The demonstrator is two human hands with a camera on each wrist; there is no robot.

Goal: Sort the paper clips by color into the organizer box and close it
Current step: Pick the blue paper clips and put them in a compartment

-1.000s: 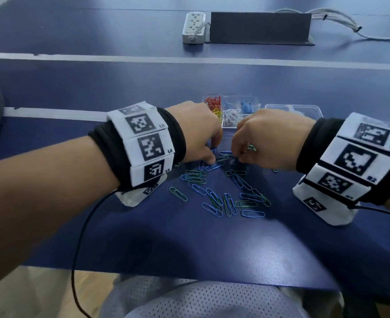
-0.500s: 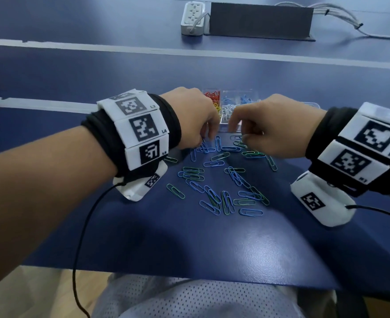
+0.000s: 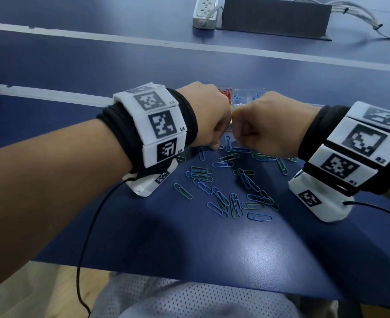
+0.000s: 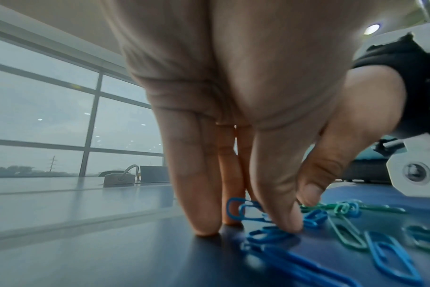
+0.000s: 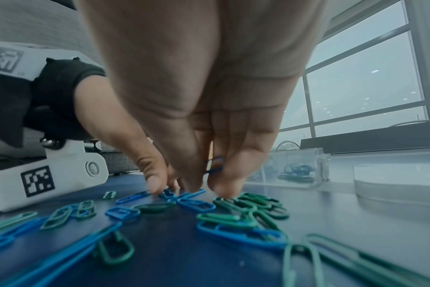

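Note:
Several blue and green paper clips [image 3: 226,191] lie scattered on the blue table. My left hand [image 3: 214,143] reaches down at the pile's far edge. In the left wrist view my left hand [image 4: 258,223] pinches blue paper clips [image 4: 243,211] between thumb and fingers against the table. My right hand [image 3: 237,138] is curled beside it, knuckles almost touching. In the right wrist view my right hand [image 5: 204,186] holds a blue paper clip [image 5: 215,167] between its fingers above green clips [image 5: 253,203]. The clear organizer box [image 3: 242,95], with red clips [image 3: 226,94] inside, is mostly hidden behind both hands.
The box's clear lid [image 5: 395,178] lies on the table right of the organizer box [image 5: 295,167]. A white power strip [image 3: 205,12] and a dark panel [image 3: 274,19] stand at the far side. The table's near edge [image 3: 189,274] is close to my lap.
Both hands have drawn together at the far edge of the pile until their knuckles nearly touch. Their fingers have curled in more tightly round blue clips.

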